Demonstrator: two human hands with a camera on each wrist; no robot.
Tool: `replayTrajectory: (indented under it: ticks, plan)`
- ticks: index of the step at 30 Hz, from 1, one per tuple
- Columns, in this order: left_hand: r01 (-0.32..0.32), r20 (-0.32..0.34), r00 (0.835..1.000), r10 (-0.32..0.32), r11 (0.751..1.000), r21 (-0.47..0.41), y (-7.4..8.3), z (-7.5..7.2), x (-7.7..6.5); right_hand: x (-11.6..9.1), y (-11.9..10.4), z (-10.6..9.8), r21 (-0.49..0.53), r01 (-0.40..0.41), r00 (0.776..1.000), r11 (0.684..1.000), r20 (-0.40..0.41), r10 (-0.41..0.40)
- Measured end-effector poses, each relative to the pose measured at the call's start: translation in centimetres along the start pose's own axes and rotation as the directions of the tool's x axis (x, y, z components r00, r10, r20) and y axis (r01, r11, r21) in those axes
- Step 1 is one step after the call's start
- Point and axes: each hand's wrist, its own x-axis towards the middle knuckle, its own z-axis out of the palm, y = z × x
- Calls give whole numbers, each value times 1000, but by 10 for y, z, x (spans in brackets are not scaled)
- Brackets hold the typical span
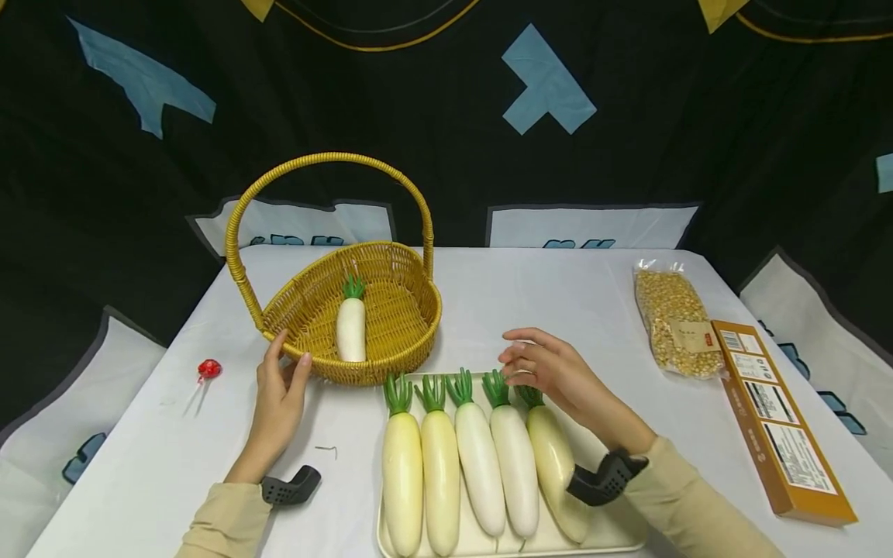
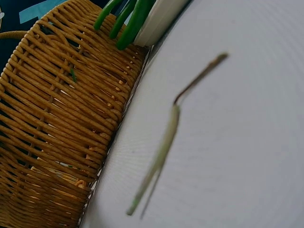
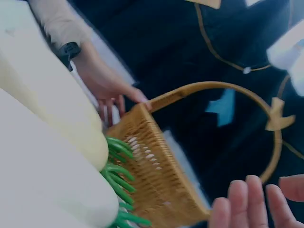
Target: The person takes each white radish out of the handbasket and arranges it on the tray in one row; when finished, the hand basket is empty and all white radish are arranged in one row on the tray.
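A wicker basket (image 1: 391,310) with a tall arched handle stands at the back left. Inside it lies one white radish (image 1: 351,329) with a green top. My left hand (image 1: 277,399) holds the basket's near left rim, its thumb and fingers at the edge; the right wrist view also shows this left hand (image 3: 102,78) there. Several white and pale yellow radishes (image 1: 439,480) lie side by side on a cream tray (image 1: 614,531), green tops toward the basket. Above the rightmost tops hovers my right hand (image 1: 558,376), fingers loosely extended, holding nothing.
A red lollipop (image 1: 209,370) lies left of the basket. Between left wrist and tray is a small thin stem (image 1: 326,448). At the right are a bag of yellow corn kernels (image 1: 673,318) and an orange-brown box (image 1: 781,418). A black cloth (image 1: 446,116) hangs behind the table.
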Motion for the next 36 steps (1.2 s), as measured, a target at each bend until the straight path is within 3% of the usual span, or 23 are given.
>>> replayTrajectory:
  ticks: [4, 9, 14, 20, 29, 32, 36]
  plan:
    - [3, 1, 1000, -3, 1000, -2, 0, 0, 0, 41, 4, 22, 75, -77, 996, 994, -36, 79]
    - [-13, 3, 1000, 13, 1000, -8, 0, 3, 1, 81, 8, 49, 171, -116, 993, 978, -10, 120]
    - [-11, 8, 1000, 11, 1000, -4, 1, 2, 0, 114, 8, 72, 223, -142, 989, 964, 4, 145]
    - [-3, -5, 1000, 3, 1000, 16, 0, -1, -1, 144, 13, 101, 227, -182, 976, 957, -79, 204]
    - [-16, -13, 1000, 16, 1000, 12, 0, -1, 1, 168, 24, 129, -1, -262, 939, 965, -231, 254]
    - [-16, -20, 1000, 17, 1000, 18, 0, -1, 2, 174, 27, 133, -120, -336, 928, 934, -210, 307]
    - [-25, -15, 1000, 26, 1000, 18, 0, 0, 1, 179, 32, 133, -213, -436, 897, 875, -176, 405]
